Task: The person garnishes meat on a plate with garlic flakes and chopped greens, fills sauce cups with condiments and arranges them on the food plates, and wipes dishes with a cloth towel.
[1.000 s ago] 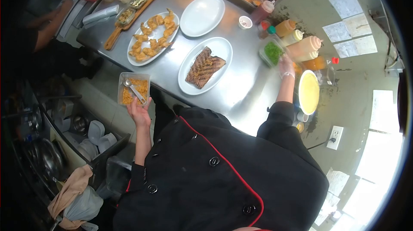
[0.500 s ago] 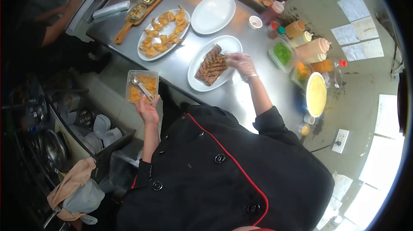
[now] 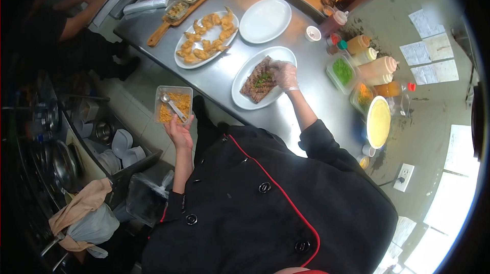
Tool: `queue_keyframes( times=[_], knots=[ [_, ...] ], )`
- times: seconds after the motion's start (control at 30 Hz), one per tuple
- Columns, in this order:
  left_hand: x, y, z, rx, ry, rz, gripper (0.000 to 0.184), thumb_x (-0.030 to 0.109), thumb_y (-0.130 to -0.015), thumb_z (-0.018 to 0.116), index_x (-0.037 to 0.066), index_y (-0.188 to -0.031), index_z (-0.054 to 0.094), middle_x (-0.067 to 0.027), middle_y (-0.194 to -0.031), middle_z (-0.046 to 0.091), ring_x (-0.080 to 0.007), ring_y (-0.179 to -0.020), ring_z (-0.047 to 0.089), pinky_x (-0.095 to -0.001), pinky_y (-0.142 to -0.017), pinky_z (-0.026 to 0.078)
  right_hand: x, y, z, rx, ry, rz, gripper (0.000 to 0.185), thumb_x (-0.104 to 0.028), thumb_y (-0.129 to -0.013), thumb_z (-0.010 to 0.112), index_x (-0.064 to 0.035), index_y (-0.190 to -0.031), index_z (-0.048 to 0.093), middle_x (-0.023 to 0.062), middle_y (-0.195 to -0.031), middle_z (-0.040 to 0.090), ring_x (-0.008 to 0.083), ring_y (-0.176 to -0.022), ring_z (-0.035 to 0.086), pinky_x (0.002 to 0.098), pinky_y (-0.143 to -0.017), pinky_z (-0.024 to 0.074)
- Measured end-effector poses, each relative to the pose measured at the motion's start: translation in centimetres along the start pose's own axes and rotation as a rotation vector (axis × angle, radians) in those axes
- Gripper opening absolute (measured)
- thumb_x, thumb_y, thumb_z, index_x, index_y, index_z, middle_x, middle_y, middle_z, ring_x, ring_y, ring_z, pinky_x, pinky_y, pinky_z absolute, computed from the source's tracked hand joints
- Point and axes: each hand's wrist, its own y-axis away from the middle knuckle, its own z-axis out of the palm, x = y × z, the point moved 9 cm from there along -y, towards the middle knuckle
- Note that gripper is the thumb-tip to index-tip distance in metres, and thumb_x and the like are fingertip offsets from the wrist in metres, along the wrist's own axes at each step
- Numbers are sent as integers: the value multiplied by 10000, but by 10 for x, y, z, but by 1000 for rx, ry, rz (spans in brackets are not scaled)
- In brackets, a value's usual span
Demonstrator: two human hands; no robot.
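You garnish, it seems: your gloved right hand (image 3: 286, 76) is at the grilled meat (image 3: 255, 87) on an oval plate (image 3: 244, 71), its grip unreadable beneath; your left hand (image 3: 179, 132) clasps a container (image 3: 174, 88). Next likely calls for spreading the greens (image 3: 264, 78) evenly.

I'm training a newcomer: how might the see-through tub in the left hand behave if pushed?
The tub is probably light, as its see-through walls look thin. A push might tip it, since only the left hand holds it up. With the top open, the orange crumbs and the spoon lying on them could spill.
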Motion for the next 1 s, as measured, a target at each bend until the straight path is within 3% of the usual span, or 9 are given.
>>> queue_keyframes(
  times=[0.13, 0.4, 0.53, 0.57, 0.73, 0.8, 0.87, 0.93, 1.0],
  knots=[
    [3, 1, -1, 9, 18, 16, 408, 144, -848, 473, 127, -1237, 353, -50, -1279, 377, -229, -1153, 423, -492, -809, 512, 8, 4, 4, 0, 99, -25, 209, 16, -675, 589, -47, -863, 654, 176, -815, 626, 337, -787, 589, 391, -744, 459],
    [-1, -4, -7, 17, 25, 7, 388, 135, -844, 479, 123, -1216, 365, -54, -1274, 385, -234, -1137, 439, -491, -793, 518, -37, 29, 18, -228, 107, -89, 254, -52, -645, 689, -42, -897, 660, 154, -817, 633, 269, -768, 613, 363, -715, 472],
    [-1, -2, -2, 0, 35, 14, 497, 124, -829, 498, 100, -1282, 294, -101, -1317, 350, -283, -1156, 430, -485, -768, 522, -51, 17, 7, -45, 58, -204, 218, -11, -692, 591, -48, -898, 652, 182, -832, 620, 328, -809, 599, 384, -728, 468],
    [0, -1, -1, -5, 39, 19, 501, 123, -827, 499, 99, -1283, 292, -101, -1318, 349, -283, -1161, 425, -487, -769, 521, -43, 12, 8, -56, 44, -172, 239, 14, -714, 521, -61, -903, 646, 194, -843, 614, 359, -819, 586, 401, -734, 465],
    [-3, -8, -7, -55, 105, 34, 465, 103, -845, 483, 95, -1274, 304, -113, -1290, 387, -289, -1138, 462, -488, -768, 521, -37, 0, 17, -177, 223, -183, 232, 5, -732, 499, -82, -895, 641, 211, -819, 604, 358, -805, 588, 410, -719, 463],
    [3, -5, -6, -32, 93, 61, 394, 147, -855, 482, 110, -1231, 370, -75, -1214, 451, -248, -1105, 484, -489, -781, 517, -42, 1, 10, -84, 133, -194, 207, -14, -749, 493, -81, -884, 635, 218, -814, 599, 360, -805, 585, 409, -708, 464],
    [2, -8, -8, -63, 111, 62, 374, 141, -859, 477, 111, -1218, 378, -83, -1206, 453, -248, -1098, 495, -483, -769, 524, -58, 6, 0, -52, 306, -133, 229, 5, -722, 474, -86, -845, 644, 209, -872, 605, 346, -865, 577, 418, -727, 460],
    [-2, -15, -14, -87, 105, 73, 362, 132, -861, 474, 108, -1208, 372, -96, -1204, 454, -255, -1089, 506, -478, -751, 530, -61, 11, 11, -108, 387, -228, 226, 2, -722, 483, -90, -845, 650, 196, -877, 601, 361, -874, 564, 420, -754, 456],
    [-3, -15, -17, -20, 135, 47, 372, 130, -858, 475, 103, -1208, 352, -104, -1202, 453, -256, -1088, 510, -472, -749, 532, -83, 19, 9, -35, 143, -532, 246, -1, -695, 525, -93, -889, 645, 194, -839, 575, 376, -834, 553, 432, -774, 444]
  ],
)
